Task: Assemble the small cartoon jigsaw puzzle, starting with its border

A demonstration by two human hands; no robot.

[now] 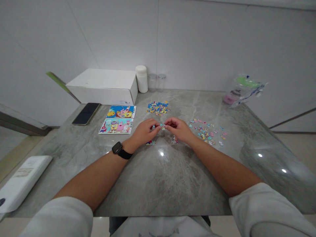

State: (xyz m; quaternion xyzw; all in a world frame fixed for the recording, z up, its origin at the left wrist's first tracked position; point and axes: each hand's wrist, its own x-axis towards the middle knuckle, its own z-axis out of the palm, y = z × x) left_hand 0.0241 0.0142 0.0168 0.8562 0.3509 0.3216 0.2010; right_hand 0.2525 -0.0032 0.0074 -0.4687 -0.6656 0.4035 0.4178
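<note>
Small jigsaw puzzle pieces (pixel 163 126) sit between my two hands, over the middle of the table. My left hand (pixel 146 131), with a black watch (pixel 121 150) on its wrist, pinches them from the left. From the other side, my right hand (pixel 179 129) closes thumb and finger on them. How the pieces fit together is too small to tell. Just below the left hand lies a group of puzzle pieces (pixel 150 143), partly covered by it. Another group of puzzle pieces (pixel 174 140) lies under the right hand.
Loose pieces form a blue-yellow pile (pixel 158 107) and a pastel pile (pixel 206 134). Two cartoon picture cards (pixel 120 112) (pixel 116 126) and a phone (pixel 86 114) lie left. Behind stand a white box (pixel 102 84), white bottle (pixel 141 79) and clear jars (pixel 161 83); a plastic bag (pixel 243 90) is right.
</note>
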